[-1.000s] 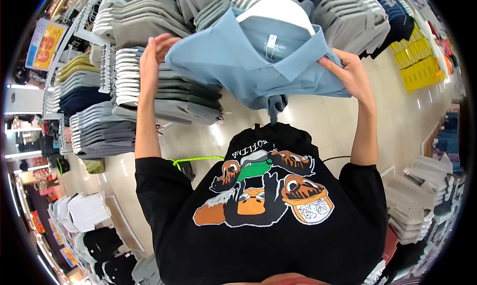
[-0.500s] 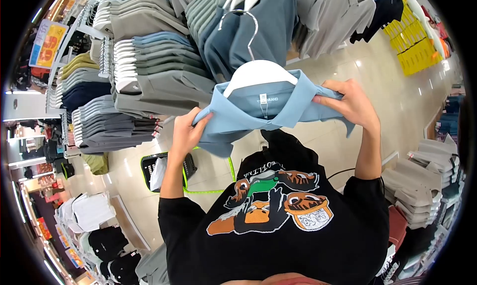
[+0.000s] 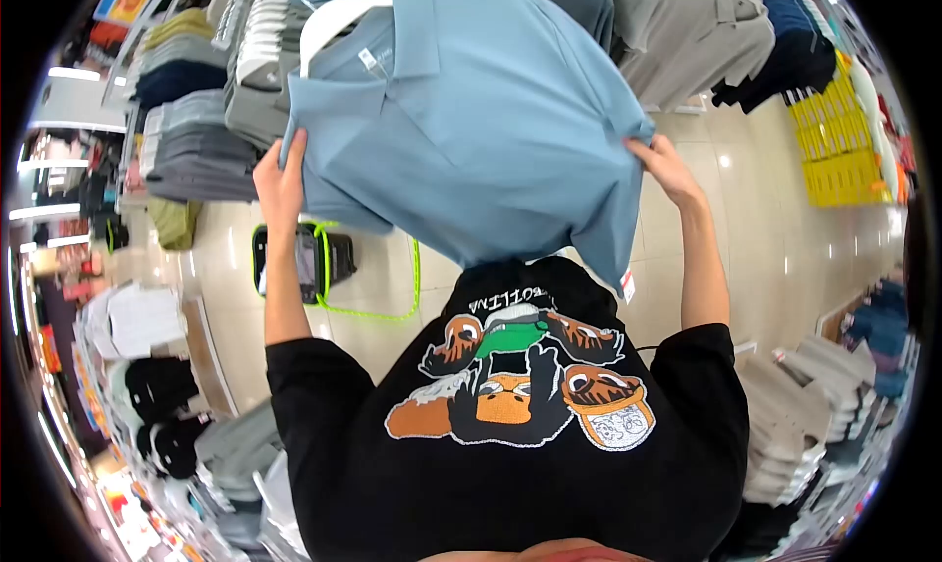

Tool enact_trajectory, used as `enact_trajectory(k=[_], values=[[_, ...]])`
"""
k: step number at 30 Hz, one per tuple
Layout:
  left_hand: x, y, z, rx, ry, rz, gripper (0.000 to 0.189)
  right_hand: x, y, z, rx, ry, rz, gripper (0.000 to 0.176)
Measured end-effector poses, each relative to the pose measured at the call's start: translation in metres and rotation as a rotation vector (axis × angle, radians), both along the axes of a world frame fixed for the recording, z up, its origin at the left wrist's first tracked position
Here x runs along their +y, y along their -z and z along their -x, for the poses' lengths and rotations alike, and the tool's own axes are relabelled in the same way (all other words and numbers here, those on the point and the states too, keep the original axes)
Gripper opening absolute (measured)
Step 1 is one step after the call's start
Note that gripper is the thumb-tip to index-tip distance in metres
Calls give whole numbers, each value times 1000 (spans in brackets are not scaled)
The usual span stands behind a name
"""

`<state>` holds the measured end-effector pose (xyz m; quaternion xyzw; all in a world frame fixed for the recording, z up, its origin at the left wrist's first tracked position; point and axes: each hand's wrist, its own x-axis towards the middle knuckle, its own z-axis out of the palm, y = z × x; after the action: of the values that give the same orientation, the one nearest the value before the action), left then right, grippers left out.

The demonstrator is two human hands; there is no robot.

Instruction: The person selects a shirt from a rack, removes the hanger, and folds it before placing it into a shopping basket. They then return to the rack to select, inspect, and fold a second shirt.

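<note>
A light blue collared shirt [image 3: 500, 101] is spread out in front of me, tilted, with its collar at the upper left. A white hanger [image 3: 339, 23] sits inside the collar, and its hook is partly cut off by the frame's top edge. My left hand [image 3: 282, 175] pinches the shirt's edge below the collar on the left. On the right, my right hand [image 3: 667, 168] grips the cloth at the shirt's other side. A small white tag [image 3: 628, 285] hangs by the lower right corner.
Racks of grey shirts [image 3: 697, 37] and dark grey shirts [image 3: 201, 145] stand ahead. A black basket with green edging [image 3: 312, 261] is on the floor. Folded beige clothes [image 3: 785, 405] lie at right, yellow packages [image 3: 839, 140] at upper right, white shirts [image 3: 137, 319] at left.
The shirt has opened out from a bunched collar to a broad spread and swung its collar to the left. My left hand moved left, and my right hand now grips farther down the shirt.
</note>
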<state>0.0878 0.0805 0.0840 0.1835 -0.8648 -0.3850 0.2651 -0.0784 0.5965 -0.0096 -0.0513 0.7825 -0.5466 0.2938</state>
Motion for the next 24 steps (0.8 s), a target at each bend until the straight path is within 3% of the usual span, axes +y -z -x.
enact_trajectory(k=[8, 15, 18, 20, 24], values=[[55, 20, 2, -3, -100, -209, 39, 31, -2, 24, 95, 58, 155, 47], [93, 32, -20, -52, -155, -132, 38, 60, 28, 43, 147, 91, 212, 48], [107, 31, -24, -88, -189, -126, 38, 59, 29, 49, 12, 140, 216, 50], [110, 34, -20, -56, -190, -159, 37, 53, 20, 53, -278, 93, 325, 56], [103, 44, -13, -126, -258, -142, 36, 38, 7, 49, -392, 145, 211, 60]])
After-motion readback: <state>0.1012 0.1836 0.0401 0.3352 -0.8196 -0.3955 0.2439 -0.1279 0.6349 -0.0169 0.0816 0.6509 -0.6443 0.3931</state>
